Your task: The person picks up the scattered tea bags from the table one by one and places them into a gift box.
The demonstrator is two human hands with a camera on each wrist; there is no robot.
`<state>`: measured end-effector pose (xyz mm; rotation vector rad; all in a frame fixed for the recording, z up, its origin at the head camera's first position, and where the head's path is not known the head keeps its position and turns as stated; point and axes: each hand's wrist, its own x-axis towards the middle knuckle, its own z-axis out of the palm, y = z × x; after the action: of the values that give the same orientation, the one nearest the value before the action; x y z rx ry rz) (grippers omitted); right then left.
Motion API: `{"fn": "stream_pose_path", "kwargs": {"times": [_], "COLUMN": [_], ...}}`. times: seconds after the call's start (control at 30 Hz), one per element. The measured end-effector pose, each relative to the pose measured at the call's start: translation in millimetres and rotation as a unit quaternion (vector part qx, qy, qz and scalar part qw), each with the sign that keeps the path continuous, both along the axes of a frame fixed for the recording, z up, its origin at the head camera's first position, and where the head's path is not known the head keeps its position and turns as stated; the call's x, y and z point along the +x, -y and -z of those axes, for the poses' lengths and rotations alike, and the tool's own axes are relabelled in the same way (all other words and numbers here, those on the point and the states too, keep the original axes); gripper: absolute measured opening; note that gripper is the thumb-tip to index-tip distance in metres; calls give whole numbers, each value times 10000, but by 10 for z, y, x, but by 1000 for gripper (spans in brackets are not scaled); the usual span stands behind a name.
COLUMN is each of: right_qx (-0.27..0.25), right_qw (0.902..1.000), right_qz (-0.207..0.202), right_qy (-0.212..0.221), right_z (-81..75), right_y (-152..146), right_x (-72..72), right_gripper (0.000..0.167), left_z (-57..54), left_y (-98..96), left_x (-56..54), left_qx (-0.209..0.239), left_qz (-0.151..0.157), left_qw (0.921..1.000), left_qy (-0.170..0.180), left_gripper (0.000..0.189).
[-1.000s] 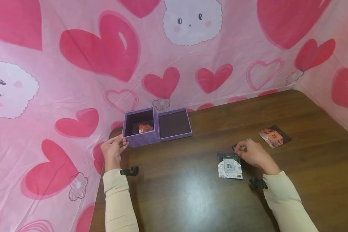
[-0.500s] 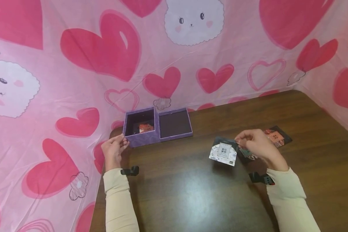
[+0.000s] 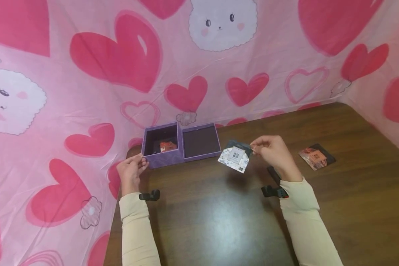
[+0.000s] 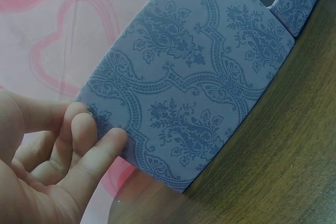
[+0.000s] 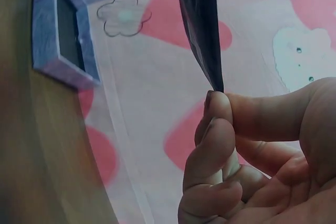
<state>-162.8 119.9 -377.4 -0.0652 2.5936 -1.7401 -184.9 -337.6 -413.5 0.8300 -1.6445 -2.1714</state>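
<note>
Head view: right hand (image 3: 274, 153), held above the table (image 3: 199, 221), pinches a packet (image 3: 235, 158); left hand (image 3: 130, 171) grips the box (image 3: 163, 159).

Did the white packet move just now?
Yes. The packet has lifted off the table and moved left in the head view, toward the purple box.

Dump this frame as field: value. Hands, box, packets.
left hand: holds near left corner of purple box
right hand: pinches black-and-white packet, held above table
box contents: orange packet
right of box: shallow purple tray, adjoining
far right: orange-and-black packet, lying on table
below right hand: dark item, mostly hidden
</note>
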Motion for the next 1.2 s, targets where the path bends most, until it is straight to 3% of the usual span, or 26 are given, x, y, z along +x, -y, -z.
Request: {"fn": "stream_pose_path", "kwargs": {"times": [0.13, 0.3, 0.6, 0.83, 1.2], "right_qx": [-224, -494, -683, -714, -619], "right_qw": [9997, 9987, 9974, 9967, 9970], "right_qz": [6, 1, -113, -340, -415], "right_qy": [65, 158, 183, 169, 228], "right_z": [-41, -111, -108, -124, -218], "right_y": [181, 371, 753, 1028, 1411], "right_x": [-102, -205, -430, -573, -754], "right_gripper": [15, 16, 13, 14, 15], "left_z": [12, -6, -14, -37, -15], "left_y": [11, -11, -4, 14, 10], "left_x": [-4, -24, 5, 18, 8], "left_qx": [36, -55, -150, -281, -103], "left_qz": [-27, 65, 55, 57, -36], "left_qw": [10000, 10000, 9999, 9996, 9999], "left_qy": [53, 44, 19, 61, 41], "left_gripper": [7, 24, 22, 31, 14]}}
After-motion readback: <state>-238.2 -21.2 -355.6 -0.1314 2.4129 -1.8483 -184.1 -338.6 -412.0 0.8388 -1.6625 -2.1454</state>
